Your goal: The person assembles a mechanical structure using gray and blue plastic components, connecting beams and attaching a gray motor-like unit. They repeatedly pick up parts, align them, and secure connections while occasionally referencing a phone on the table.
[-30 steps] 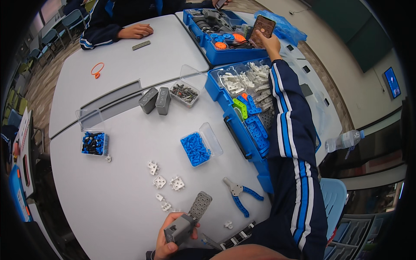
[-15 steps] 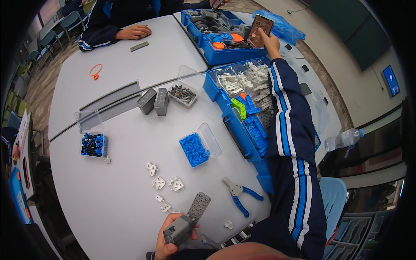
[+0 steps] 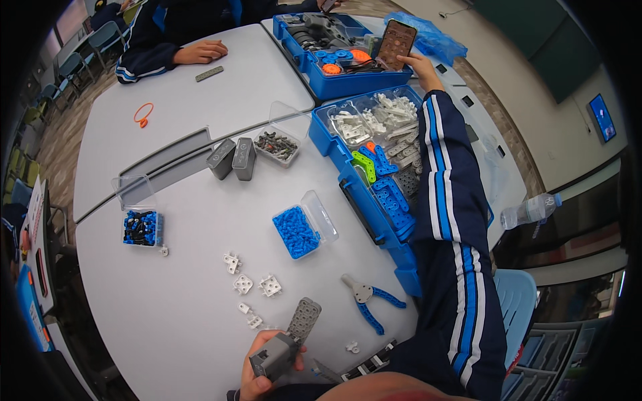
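Observation:
Near the table's front edge, my left hand [image 3: 257,381] is closed around a dark grey plastic block [image 3: 274,356]. A lighter grey plate with rows of holes [image 3: 305,317] stands up from the block. Stretched far out, my right hand [image 3: 421,69] has a fingertip at the lower right edge of a phone [image 3: 396,45] with a lit screen. The phone leans upright at the far blue parts case [image 3: 348,87]; my other right fingers are partly hidden. Several white connector pieces [image 3: 270,285] lie beyond my left hand. Blue-handled pliers [image 3: 372,297] rest to its right.
A nearer blue case [image 3: 321,137] holds white, grey, blue and green parts. Small boxes hold blue pins [image 3: 294,232], black and blue pins [image 3: 142,228] and grey pins [image 3: 275,146]. Two grey blocks [image 3: 245,160] stand mid-table. Opposite, another person's hand [image 3: 200,52] rests near a grey strip.
My right finger has slid off the middle of the phone's screen to its lower right edge. The view has shifted slightly. My left hand keeps its hold on the grey block.

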Action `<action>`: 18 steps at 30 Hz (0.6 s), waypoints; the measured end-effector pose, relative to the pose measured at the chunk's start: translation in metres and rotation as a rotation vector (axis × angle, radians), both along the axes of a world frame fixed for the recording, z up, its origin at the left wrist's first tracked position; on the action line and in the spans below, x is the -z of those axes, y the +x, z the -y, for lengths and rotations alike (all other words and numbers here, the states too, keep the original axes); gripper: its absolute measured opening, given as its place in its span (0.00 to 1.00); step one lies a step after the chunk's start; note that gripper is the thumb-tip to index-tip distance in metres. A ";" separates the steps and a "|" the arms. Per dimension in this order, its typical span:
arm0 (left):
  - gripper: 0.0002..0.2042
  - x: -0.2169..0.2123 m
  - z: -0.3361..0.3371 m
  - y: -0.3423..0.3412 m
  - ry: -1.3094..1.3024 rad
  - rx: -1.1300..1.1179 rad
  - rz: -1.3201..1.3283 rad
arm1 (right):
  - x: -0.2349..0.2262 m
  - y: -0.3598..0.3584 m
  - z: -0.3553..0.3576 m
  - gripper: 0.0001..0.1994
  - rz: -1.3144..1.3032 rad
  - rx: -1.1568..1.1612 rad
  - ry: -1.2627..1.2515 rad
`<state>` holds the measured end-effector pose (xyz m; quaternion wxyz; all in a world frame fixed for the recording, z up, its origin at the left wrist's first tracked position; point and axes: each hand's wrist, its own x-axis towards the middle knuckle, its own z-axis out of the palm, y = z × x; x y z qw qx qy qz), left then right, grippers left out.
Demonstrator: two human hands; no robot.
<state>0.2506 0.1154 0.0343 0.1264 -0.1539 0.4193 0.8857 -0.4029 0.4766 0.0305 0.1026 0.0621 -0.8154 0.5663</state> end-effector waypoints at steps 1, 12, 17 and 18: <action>0.46 -0.001 0.001 -0.001 -0.009 0.010 0.004 | -0.001 0.001 0.000 0.19 -0.002 -0.013 -0.007; 0.45 -0.007 -0.001 -0.005 -0.072 0.009 -0.027 | -0.004 0.011 0.010 0.21 -0.184 0.180 -0.087; 0.44 -0.002 -0.001 -0.005 -0.035 0.008 -0.047 | -0.004 0.011 0.010 0.25 -0.493 0.340 0.126; 0.45 -0.001 -0.001 -0.005 -0.034 0.003 -0.043 | -0.004 0.011 0.010 0.25 -0.518 0.281 0.139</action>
